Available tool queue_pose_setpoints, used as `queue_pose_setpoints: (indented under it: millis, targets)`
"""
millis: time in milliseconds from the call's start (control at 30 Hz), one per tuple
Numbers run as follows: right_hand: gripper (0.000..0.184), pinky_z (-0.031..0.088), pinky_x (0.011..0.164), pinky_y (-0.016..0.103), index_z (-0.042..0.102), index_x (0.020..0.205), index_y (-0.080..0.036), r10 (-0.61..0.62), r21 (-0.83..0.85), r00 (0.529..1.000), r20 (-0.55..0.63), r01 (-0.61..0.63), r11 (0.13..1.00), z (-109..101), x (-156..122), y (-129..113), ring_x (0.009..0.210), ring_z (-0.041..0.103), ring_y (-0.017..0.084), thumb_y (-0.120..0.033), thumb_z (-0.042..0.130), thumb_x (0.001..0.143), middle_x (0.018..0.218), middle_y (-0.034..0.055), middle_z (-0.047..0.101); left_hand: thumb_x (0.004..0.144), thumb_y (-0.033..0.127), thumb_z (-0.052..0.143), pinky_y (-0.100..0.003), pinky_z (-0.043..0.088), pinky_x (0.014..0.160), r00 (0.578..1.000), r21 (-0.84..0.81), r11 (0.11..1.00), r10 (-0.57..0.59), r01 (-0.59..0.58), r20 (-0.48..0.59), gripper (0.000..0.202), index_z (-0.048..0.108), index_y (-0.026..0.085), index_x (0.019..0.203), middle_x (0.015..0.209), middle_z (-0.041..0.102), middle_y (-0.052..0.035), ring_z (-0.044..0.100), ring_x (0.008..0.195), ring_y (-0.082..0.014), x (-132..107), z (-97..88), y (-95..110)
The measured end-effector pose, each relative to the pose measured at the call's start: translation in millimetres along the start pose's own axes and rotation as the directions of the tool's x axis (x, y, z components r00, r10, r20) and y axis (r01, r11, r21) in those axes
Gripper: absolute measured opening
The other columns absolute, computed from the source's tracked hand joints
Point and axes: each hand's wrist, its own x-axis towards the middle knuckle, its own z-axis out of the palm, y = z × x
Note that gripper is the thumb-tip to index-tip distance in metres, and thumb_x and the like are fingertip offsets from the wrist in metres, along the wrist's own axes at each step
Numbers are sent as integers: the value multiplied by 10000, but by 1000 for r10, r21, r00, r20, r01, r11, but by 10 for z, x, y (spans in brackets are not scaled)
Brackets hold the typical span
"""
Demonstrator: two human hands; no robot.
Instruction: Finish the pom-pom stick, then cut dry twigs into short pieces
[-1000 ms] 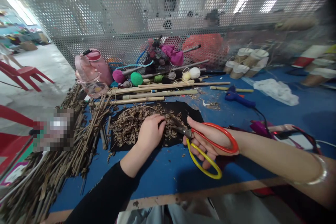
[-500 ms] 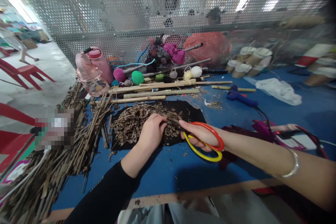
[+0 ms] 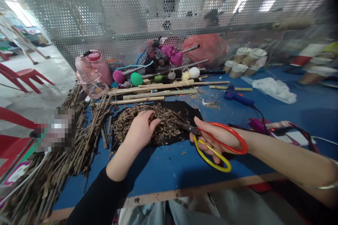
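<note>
In my right hand (image 3: 211, 137) is a pair of scissors (image 3: 239, 140) with one red and one yellow handle. The handles stand apart, and the dark blades point left over the edge of the dried plant pile (image 3: 126, 119). My left hand (image 3: 139, 128) rests on that brown pile, its thumb held away from the curved fingers. Some of its fingertips are hidden, and nothing shows in its grasp. Beneath the pile lies a black cloth (image 3: 194, 110) on the blue table (image 3: 158, 175).
Many dry stalks (image 3: 71, 147) lie at the left. Bamboo sticks (image 3: 161, 95) and a green yarn ball (image 3: 136, 79) are behind the pile. A blue glue gun (image 3: 237, 97) and white plastic bag (image 3: 274, 89) lie right. A perforated metal screen (image 3: 118, 14) stands at the back.
My left hand has moved left, with its thumb now apart from the fingers. My right hand has drawn the scissors right and slightly down, and their handles have spread wider.
</note>
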Motion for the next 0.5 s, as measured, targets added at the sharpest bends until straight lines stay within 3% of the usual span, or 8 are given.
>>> queue_pose_setpoints:
  millis: [100,300,500]
  targets:
    - [673,479,424,217,486,837,-180,44,-18,999,4,-44,999,17,-75,8,475,461,90,-803,254,733,573,-31,441,749,371,666,-413,476,902,995,108,994,-12,1,102,563,531,97,1222,1193,570,-189,564,1081,-314,-36,40,27]
    - [730,525,479,297,483,872,-176,92,-24,992,81,-90,996,72,-58,29,483,534,129,-823,180,720,567,1,515,768,177,643,-332,480,889,994,62,997,35,-42,107,286,639,160,1053,1033,632,-89,616,965,-227,-31,202,-6]
    - [764,508,422,263,505,859,-166,104,-73,989,108,-97,993,126,194,-74,454,526,119,-842,191,694,562,2,523,701,101,688,-337,470,892,996,-60,997,47,-42,72,296,625,156,985,1001,655,-75,601,972,-216,-40,187,2]
